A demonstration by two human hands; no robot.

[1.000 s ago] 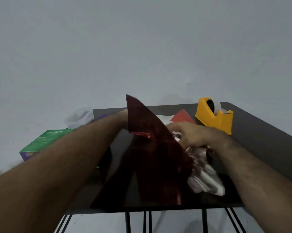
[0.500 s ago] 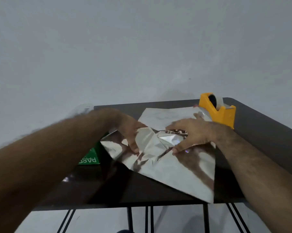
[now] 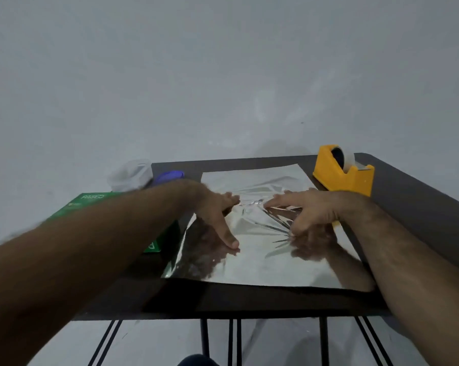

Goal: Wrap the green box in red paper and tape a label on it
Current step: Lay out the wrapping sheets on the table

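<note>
Two hands are laid on the paper, which is spread silver side up on the table; its red face is presumably turned down. The left hand is pressed flat with fingers straight, thumb stretched toward 6 o'clock, nothing gripped. The right hand is rested on its fingertips, fingers slightly bent, nothing pinched; creases radiate from under it.

The green box is found at 9 o'clock of the sheet, partly hidden by the left forearm, its near corner just beside the sheet's left edge.

A tear or permanent crumpling is judged the main risk, since the thin foil is already wrinkled at the centre and could be dragged by sideways pressure. A skewed wrap could follow if the sheet is shifted while the box is brought over.

The tape dispenser stands at 1 o'clock, close to the sheet's far right corner, and could be knocked. A whitish container and a purple object are crowded at 10 o'clock. The sheet's near edge lies close to the table's front edge, so little margin is left at 6 o'clock; free table is seen at 3 o'clock.
</note>
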